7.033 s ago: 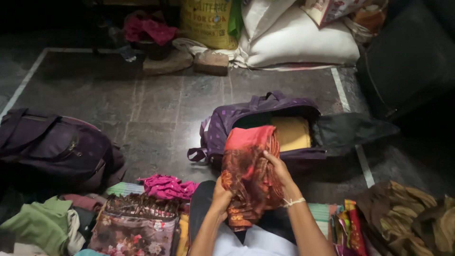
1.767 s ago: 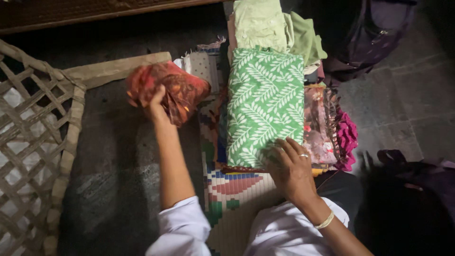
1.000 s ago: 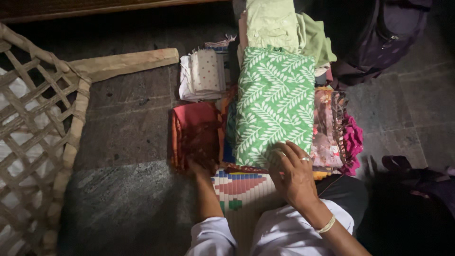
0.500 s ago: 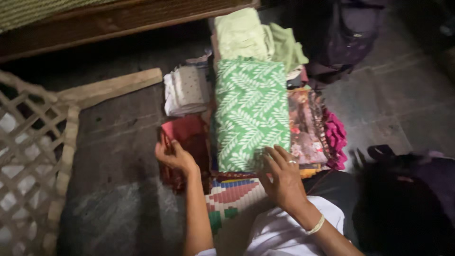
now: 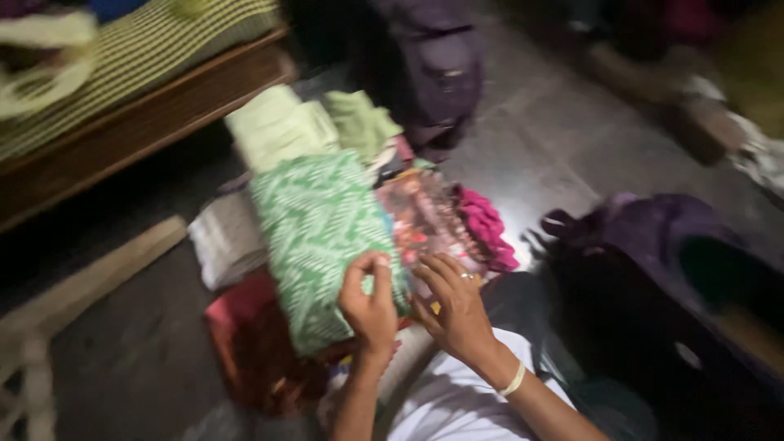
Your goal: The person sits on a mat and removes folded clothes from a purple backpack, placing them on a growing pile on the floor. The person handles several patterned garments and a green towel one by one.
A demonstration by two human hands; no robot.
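Gripping the near end of the green leaf-print cloth (image 5: 322, 237), the left hand (image 5: 370, 304) pinched its edge; the right hand (image 5: 454, 304) lay open, fingers spread, beside it on the floral cloth (image 5: 426, 220).

1. Motion blur is smearing the leaf pattern on the green folded cloth (image 5: 322, 237).
2. The purple bag (image 5: 694, 278) is running off the right edge.
3. The left hand (image 5: 371, 302) is hiding the cloth's near corner.
4. The white sleeve (image 5: 457, 408) is leaving the frame below.

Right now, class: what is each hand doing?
Left hand: closed on the near edge of the green leaf-print cloth.
Right hand: open, fingers spread beside that cloth, touching the floral cloth.
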